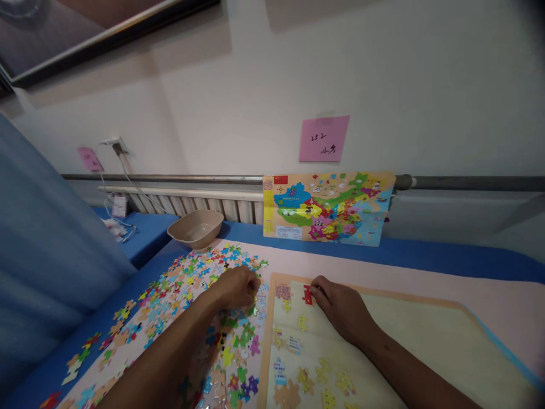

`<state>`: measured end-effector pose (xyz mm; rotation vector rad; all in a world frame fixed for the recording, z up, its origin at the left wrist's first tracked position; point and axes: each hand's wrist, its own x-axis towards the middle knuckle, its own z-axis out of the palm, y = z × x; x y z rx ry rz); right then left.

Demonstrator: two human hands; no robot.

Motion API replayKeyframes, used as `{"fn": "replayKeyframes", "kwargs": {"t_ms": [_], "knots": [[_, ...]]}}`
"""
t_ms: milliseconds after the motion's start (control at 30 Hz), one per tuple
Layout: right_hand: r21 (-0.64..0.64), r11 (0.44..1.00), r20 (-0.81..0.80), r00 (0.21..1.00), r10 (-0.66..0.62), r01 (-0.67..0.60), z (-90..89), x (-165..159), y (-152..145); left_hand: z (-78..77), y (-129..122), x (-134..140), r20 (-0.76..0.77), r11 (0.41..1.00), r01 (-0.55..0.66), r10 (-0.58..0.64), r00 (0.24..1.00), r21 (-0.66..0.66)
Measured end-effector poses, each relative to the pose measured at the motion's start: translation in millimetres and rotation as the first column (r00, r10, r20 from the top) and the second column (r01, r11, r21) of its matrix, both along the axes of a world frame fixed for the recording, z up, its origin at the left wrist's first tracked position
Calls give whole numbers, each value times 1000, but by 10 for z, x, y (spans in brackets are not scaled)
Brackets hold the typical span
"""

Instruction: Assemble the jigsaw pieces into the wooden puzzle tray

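Observation:
My left hand [239,288] is over the right edge of a spread of loose jigsaw pieces [170,289], its fingers curled down; whatever they grip is hidden. At the upper left of the puzzle board [400,326], the thumb and fingertips of my right hand [338,304] close on the edge of a red jigsaw piece [307,295]. To its left lies a piece with small printed text [283,292]. Several yellow pieces [302,322] and a blue-and-white text piece [279,369] are scattered down the left part of the board, inside its peach border.
A printed map picture [327,207] leans against the rail at the back. Behind the loose pieces stands a beige bowl [196,228]. Blue curtain [51,255] hangs at the left. A pink note [324,139] is on the wall.

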<state>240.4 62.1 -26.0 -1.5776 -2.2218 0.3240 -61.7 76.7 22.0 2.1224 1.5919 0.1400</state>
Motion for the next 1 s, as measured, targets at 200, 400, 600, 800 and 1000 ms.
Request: {"fn": "replayKeyframes", "kwargs": {"t_ms": [200,400,600,800,1000], "knots": [[2,1000,0,1000,-9,9,7,-3,-11,-7,-15,-25,79,1000,0,-2,997,17],[11,1000,-6,1000,7,-7,-10,-2,-1,47,-63,-122,244,995,-50,69,967,-85],[13,1000,18,1000,-19,19,28,-29,-20,31,-235,89,390,983,-125,167,906,-132],[-5,999,45,998,-42,42,56,-41,-46,-116,-557,772,439,975,-84,169,882,-207],[-24,999,49,998,-47,48,73,-48,-53,-111,-690,1214,357,979,-118,171,919,-165]]}}
